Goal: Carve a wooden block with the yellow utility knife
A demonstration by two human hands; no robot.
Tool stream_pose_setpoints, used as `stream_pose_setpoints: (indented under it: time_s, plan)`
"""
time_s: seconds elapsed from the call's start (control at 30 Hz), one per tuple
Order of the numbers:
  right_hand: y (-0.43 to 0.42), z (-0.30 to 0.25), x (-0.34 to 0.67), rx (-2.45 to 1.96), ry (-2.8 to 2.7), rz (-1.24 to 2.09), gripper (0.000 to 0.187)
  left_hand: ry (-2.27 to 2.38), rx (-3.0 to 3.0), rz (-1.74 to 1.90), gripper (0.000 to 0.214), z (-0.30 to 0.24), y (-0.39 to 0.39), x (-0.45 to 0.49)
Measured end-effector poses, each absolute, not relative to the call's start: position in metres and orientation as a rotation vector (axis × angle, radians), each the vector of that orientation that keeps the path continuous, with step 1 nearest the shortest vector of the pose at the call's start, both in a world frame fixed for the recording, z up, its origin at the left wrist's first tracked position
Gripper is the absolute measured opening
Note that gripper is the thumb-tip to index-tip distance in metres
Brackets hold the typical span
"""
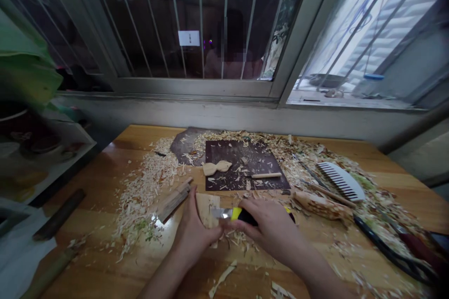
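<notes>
My left hand [196,229] is closed around a flat pale piece of wood [205,206], thumb on the near side and fingers along its left edge. In my right hand [264,222] is a yellow-and-black utility knife [236,213], its blade lying over the wood and pointing left. My left thumb is close to the knife's front end. Beyond the hands, a carved bow-shaped wooden piece [217,167] rests on a dark mat [238,154]. A small carving knife with a pale handle [267,175] lies to its right.
Wood shavings [150,173] cover much of the table. Left of my hands are wood strips [175,201] and a dark stick [59,215]. To the right lie a white comb [342,181], a carved wood chunk [321,204] and a black-handled tool [389,247]. A barred window [196,86] stands behind.
</notes>
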State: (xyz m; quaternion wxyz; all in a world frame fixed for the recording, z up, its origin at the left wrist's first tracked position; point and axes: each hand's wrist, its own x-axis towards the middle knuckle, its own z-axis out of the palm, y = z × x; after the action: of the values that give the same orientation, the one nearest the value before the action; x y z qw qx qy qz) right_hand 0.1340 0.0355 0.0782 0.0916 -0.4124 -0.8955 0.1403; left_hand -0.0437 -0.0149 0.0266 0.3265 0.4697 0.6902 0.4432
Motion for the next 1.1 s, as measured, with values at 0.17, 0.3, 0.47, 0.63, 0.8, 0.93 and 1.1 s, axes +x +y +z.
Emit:
stream_pose_setpoints:
  time_s: [0.17,0.3,0.47,0.63,0.8,0.93,1.1]
  plan:
    - [0.036,0.070,0.126,-1.111,-2.734,0.440,0.030,1.802,1.167,1.168,0.102,0.020,-0.013,-0.045]
    - [0.037,0.068,0.126,-1.152,-2.722,0.373,0.032,1.791,1.163,1.141,0.098,0.019,-0.012,-0.046]
    - [0.041,0.062,0.128,-1.149,-2.696,0.377,0.038,1.817,1.182,1.086,0.097,0.021,-0.011,-0.047]
    - [0.042,0.055,0.124,-1.153,-2.644,0.403,0.043,1.816,1.166,1.055,0.095,0.025,-0.010,-0.049]
    - [0.061,0.050,0.143,-1.296,-2.513,0.323,0.039,1.761,1.162,1.020,0.097,0.025,-0.013,-0.048]
    - [0.077,0.054,0.171,-1.591,-2.272,0.210,0.038,1.682,1.155,0.998,0.098,0.023,-0.016,-0.041]
    - [0.057,0.069,0.155,-1.305,-2.526,0.392,0.038,1.688,1.139,1.000,0.098,0.028,-0.015,-0.039]
